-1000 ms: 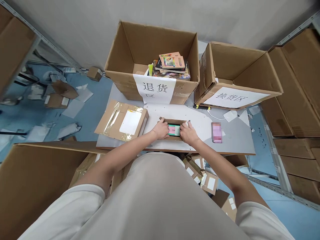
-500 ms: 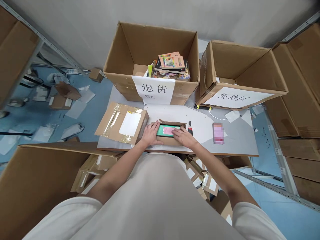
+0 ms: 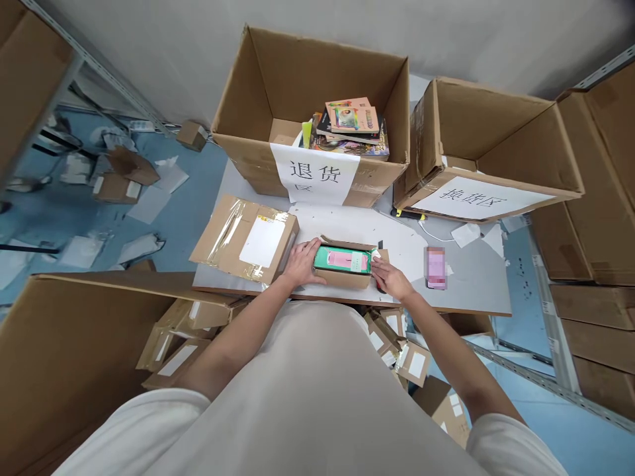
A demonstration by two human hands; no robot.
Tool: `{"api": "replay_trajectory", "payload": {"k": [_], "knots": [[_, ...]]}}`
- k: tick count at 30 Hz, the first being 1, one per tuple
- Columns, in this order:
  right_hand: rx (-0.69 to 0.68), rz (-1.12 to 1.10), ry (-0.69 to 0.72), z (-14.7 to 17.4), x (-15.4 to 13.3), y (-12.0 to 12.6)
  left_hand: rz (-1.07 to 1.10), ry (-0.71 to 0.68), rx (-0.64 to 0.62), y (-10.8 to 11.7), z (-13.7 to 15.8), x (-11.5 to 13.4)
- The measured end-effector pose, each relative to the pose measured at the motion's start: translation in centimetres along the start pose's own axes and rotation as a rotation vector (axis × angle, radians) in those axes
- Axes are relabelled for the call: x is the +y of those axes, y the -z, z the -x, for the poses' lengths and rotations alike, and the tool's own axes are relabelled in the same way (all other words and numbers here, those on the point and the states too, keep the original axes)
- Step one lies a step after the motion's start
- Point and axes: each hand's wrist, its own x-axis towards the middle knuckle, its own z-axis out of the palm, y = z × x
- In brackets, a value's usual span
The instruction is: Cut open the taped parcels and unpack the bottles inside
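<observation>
While left hand clasps one box | right hand: grip unclear | one pack inside

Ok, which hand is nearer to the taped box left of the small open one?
Left. The left hand is just right of the taped box; the right hand is farther off, at the right end of the small open box.

One camera, on the person's head, looks forward and down over the white cloth shirt at six o'clock. The small, open brown cardboard box near the middle is close; the flat grey wall at twelve is farther. The view is wide, from blue floor at nine to stacked brown cardboard boxes at three.
</observation>
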Motion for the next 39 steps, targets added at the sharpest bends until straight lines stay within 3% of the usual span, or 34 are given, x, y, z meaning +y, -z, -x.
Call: {"api": "replay_trajectory", "payload": {"k": [9,14,19,23,26,29,33,39], "knots": [[-0.28,0.207,-0.016,-7.3,-4.9,2.2,0.039,-0.02,-0.002,0.4,-0.3,0.0],[-0.421,0.284,-0.079,-9.3,-5.3,1.9,0.007,-0.017,0.016,0.6,-0.5,0.3],[-0.478,0.285,0.027,-9.7,-4.2,2.5,-0.014,-0.028,0.04,0.8,-1.1,0.6],[-0.495,0.221,0.124,-9.1,-3.0,3.2,-0.01,0.005,0.04,0.7,-1.3,0.6],[-0.48,0.224,0.096,-8.5,-3.3,3.4,0.046,-0.024,0.007,0.6,-1.6,0.1],[-0.426,0.266,0.03,-8.9,-5.0,3.4,0.141,-0.104,-0.049,0.4,-2.1,-0.7],[-0.338,0.226,0.168,-11.4,-8.1,3.0,0.195,-0.173,-0.062,-0.3,-2.6,-1.4],[-0.384,0.175,0.118,-14.3,-10.3,2.1,0.291,-0.152,-0.085,-0.7,-2.2,-2.3]]}}
